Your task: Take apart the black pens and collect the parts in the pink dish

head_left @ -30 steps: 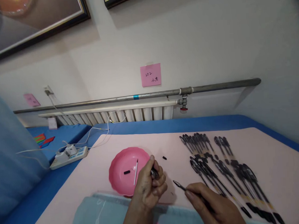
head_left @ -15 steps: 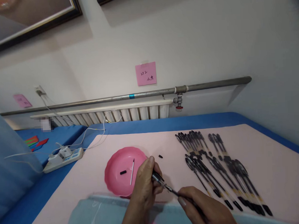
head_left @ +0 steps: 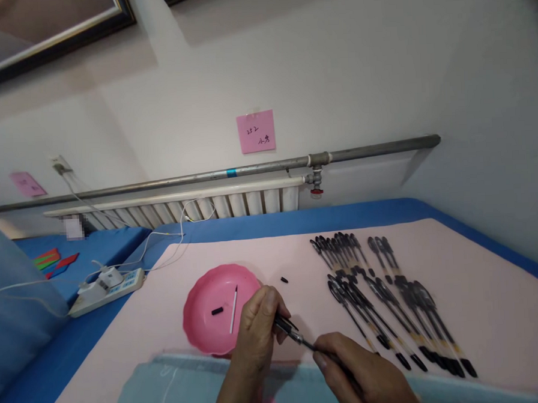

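My left hand (head_left: 259,319) is closed around a black pen cap (head_left: 285,325), its open end facing right. In my right hand (head_left: 349,362) is a pen (head_left: 308,344), gripped by the barrel with its tip pointing left. The pen's tip sits inside the mouth of the cap. Left of my left hand, a pink scalloped bowl (head_left: 191,317) contains a white pen or refill (head_left: 233,311) with a dark tip and a small black cap piece (head_left: 217,310). Another small black piece (head_left: 284,279) lies on the pink sheet behind my hands.
Rows of capped black pens (head_left: 369,304) lie on the pink sheet (head_left: 271,249) at right. A light blue cloth (head_left: 170,387) is along the near edge. A white power strip (head_left: 124,287) with plugs and cables stands at left. Behind are a radiator (head_left: 246,202) and a pipe (head_left: 374,151).
The pen in my right hand has moved left to the cap, and its tip has entered the mouth. My left hand has turned the cap towards the pen. The whole view has shifted slightly.
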`<state>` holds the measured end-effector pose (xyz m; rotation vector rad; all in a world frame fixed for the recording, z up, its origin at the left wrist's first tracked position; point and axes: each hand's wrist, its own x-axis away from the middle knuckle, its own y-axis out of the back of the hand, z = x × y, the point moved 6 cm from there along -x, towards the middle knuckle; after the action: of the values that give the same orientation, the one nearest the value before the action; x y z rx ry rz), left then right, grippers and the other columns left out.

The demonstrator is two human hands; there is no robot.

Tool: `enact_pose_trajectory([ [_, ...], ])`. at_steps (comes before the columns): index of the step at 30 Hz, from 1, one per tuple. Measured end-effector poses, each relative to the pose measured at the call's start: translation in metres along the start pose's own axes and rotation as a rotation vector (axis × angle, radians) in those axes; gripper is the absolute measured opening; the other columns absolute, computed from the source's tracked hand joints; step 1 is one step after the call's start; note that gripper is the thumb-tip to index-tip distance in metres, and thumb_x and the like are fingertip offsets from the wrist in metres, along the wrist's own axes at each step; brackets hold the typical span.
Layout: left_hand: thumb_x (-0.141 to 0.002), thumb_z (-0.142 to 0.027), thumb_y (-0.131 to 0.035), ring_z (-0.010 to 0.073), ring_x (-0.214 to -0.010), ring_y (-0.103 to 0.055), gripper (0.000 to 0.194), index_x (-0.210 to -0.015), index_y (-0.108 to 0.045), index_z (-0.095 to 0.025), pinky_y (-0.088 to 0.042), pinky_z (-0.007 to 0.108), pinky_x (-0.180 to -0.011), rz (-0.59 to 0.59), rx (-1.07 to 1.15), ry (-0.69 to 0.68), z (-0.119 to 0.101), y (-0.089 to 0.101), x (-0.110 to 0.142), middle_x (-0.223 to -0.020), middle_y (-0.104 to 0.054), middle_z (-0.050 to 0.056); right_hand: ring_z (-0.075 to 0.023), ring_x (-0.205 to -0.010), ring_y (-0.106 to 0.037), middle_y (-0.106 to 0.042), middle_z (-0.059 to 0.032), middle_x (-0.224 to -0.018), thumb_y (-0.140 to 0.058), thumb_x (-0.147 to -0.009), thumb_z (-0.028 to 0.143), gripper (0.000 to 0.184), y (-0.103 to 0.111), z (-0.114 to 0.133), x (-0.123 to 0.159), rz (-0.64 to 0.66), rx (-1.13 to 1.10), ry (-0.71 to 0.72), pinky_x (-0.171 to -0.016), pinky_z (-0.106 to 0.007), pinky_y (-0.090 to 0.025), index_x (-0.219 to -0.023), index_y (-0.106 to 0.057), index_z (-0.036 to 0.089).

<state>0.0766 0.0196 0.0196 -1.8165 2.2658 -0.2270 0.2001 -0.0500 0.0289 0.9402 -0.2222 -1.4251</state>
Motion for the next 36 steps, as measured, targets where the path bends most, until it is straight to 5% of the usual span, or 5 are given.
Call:
enact_pose_trajectory([
  [8,-0.083,-0.043,-0.049,0.0055,-0.044,-0.041,0.036,-0.061,-0.052,-0.015,-0.033,0.019,-0.044,-0.002,0.144,-0.014,0.016,-0.006,-0.003,-0.058,-0.048,-0.003,-0.0120,-0.056,-0.060,-0.061,0.0011,-0.065,-0.038,-0.090,0.022,0.015,-0.002,-0.003,0.002,-0.060,0.024,0.012,-0.049,-0.019,-0.043,-0.083,-0.052,0.023],
  [15,-0.077,-0.062,-0.044,0.0061,-0.038,-0.036,0.047,-0.075,-0.054,-0.016,-0.026,0.018,-0.034,-0.221,0.250,0.122,0.030,0.000,-0.006,-0.057,-0.046,-0.004,-0.0133,-0.060,-0.062,-0.062,-0.0004,-0.069,-0.036,-0.091,0.023,0.017,-0.003,-0.007,0.001,-0.157,0.070,0.070,-0.054,-0.021,-0.045,-0.087,-0.053,0.023],
  [27,-0.069,-0.070,-0.045,0.0039,-0.035,-0.024,0.055,-0.055,-0.040,-0.018,-0.017,0.016,-0.037,-0.323,0.100,0.304,0.030,-0.012,0.009,-0.040,-0.030,-0.008,-0.0135,-0.061,-0.062,-0.062,-0.0010,-0.068,-0.037,-0.090,0.024,0.019,-0.009,-0.012,0.001,-0.196,0.050,0.084,-0.053,-0.020,-0.045,-0.085,-0.055,0.022],
  [36,-0.069,-0.070,-0.046,0.0050,-0.032,-0.029,0.054,-0.053,-0.039,-0.019,-0.022,0.017,-0.034,-0.416,0.091,0.259,0.038,-0.005,0.007,-0.039,-0.036,-0.007,-0.0110,-0.055,-0.058,-0.059,0.0024,-0.062,-0.041,-0.089,0.025,0.017,-0.014,-0.017,-0.001,-0.141,-0.068,-0.001,-0.051,-0.019,-0.041,-0.077,-0.053,0.022],
])
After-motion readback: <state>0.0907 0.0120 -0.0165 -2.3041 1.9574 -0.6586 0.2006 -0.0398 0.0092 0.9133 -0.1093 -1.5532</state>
